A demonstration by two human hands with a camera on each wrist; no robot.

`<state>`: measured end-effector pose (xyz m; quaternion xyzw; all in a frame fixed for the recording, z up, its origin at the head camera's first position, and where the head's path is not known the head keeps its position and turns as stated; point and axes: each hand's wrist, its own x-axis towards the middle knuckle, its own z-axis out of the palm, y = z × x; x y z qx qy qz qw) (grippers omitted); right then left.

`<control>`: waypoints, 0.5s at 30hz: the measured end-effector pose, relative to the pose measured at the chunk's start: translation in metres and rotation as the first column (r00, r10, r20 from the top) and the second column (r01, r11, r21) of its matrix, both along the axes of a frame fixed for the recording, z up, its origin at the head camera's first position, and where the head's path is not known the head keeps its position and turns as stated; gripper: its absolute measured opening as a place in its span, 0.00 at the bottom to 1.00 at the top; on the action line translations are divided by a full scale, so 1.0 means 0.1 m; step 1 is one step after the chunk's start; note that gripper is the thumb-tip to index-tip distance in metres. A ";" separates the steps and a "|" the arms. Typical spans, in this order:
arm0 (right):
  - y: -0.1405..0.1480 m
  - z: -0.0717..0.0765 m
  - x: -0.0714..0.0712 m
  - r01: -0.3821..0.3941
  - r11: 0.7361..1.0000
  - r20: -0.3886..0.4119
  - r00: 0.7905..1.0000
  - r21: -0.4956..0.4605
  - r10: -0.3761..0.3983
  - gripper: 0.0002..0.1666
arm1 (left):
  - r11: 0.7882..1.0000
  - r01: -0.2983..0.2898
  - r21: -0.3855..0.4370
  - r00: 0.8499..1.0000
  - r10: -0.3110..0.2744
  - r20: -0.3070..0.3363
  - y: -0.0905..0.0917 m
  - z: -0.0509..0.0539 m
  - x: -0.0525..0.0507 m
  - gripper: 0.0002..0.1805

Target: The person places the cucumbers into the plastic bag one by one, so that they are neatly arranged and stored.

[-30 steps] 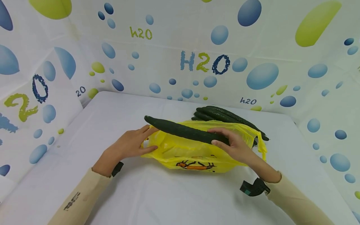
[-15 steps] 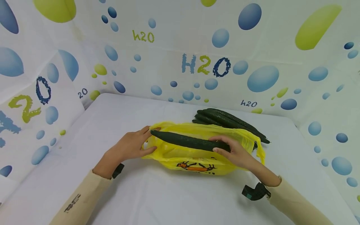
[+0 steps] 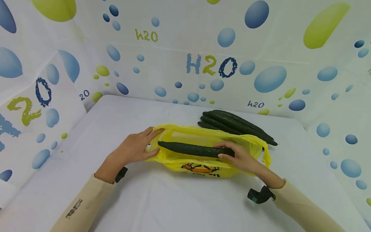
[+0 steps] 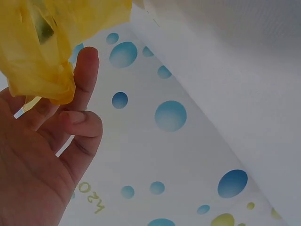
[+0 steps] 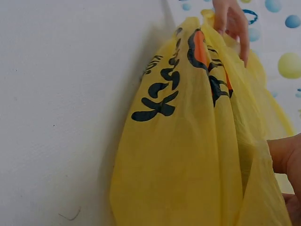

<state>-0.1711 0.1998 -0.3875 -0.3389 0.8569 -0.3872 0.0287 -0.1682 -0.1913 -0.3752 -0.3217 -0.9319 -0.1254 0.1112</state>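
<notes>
My right hand grips the right end of a long dark green cucumber. The cucumber lies nearly level within the mouth of a yellow plastic bag with a printed front. At the bag's left end, my left hand holds the rim, thumb and forefinger spread apart. In the left wrist view, bent fingers of the left hand have the yellow bag bunched against them. The right wrist view has the bag covering most of the right hand; the cucumber is hidden there.
Several more cucumbers lie in a pile behind the bag, toward the right. A white cloth covers the table. Behind it rises a curtain with blue and green drops. A dark device sits at the right wrist.
My right hand has lowered the cucumber from above the bag into its mouth, and its left end has dropped to lie almost level. The left hand stays at the bag's left rim.
</notes>
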 end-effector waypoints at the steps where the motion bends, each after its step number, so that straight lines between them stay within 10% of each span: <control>1: -0.01 -0.01 -0.01 -0.001 1.000 0.011 1.000 0.005 0.001 0.19 | 1.000 0.002 0.002 1.000 -0.002 -0.003 0.00 0.00 0.00 0.34; 15: -0.03 -0.20 -0.14 -0.038 0.998 0.049 0.998 0.053 0.036 0.19 | 1.000 0.014 -0.016 0.998 -0.015 -0.057 0.01 -0.01 0.00 0.33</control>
